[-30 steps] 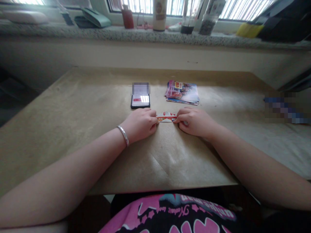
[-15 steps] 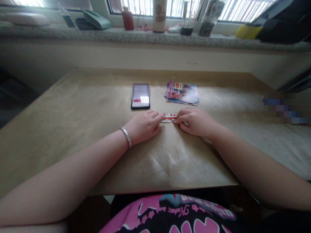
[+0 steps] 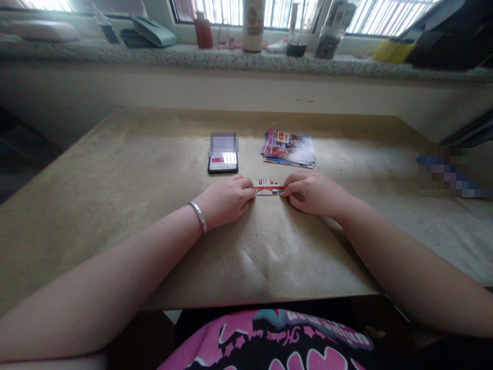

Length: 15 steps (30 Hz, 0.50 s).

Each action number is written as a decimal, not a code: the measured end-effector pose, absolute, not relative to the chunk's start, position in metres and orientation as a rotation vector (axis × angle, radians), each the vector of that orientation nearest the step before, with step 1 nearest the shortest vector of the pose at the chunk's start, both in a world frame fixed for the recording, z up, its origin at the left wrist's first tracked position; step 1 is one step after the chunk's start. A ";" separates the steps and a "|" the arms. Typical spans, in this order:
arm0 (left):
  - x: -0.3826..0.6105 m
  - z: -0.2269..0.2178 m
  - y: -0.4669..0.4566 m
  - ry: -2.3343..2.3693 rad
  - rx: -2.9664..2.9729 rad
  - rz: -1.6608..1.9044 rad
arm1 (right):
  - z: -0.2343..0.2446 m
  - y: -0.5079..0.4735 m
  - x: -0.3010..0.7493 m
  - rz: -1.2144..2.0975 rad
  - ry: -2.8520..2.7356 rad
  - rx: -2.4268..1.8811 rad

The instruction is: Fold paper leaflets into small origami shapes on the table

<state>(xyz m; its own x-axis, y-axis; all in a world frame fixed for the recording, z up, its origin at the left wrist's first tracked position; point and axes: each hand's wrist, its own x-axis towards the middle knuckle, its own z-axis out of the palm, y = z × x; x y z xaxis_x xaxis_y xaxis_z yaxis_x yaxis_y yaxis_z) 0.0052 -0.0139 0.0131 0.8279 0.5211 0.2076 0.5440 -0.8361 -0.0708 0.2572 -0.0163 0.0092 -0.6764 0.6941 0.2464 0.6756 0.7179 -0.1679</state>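
left wrist: plain silver bangle (image 3: 197, 217) | top: black, pink graphic print (image 3: 269, 341)

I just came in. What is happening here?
A person holds a folded leaflet on a paper-covered table, its ends between the fingertips of the left hand and the right hand. Beyond the hands lie a stack of leaflets and, to its left, a phone.

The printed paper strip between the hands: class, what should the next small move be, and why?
Probably press along the strip: the left hand and right hand touch only its ends, leaving its middle uncovered on the brown paper.
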 end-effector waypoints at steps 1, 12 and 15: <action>0.005 0.013 -0.013 -0.836 -2.875 -0.266 | 0.009 -0.016 0.258 0.097 -2.629 -1.066; 0.002 0.009 -0.011 -0.868 -2.866 -0.353 | 0.005 -0.017 0.250 0.101 -2.408 -1.232; 0.004 0.007 -0.012 -0.828 -2.867 -0.389 | 0.002 -0.016 0.246 0.148 -2.375 -1.246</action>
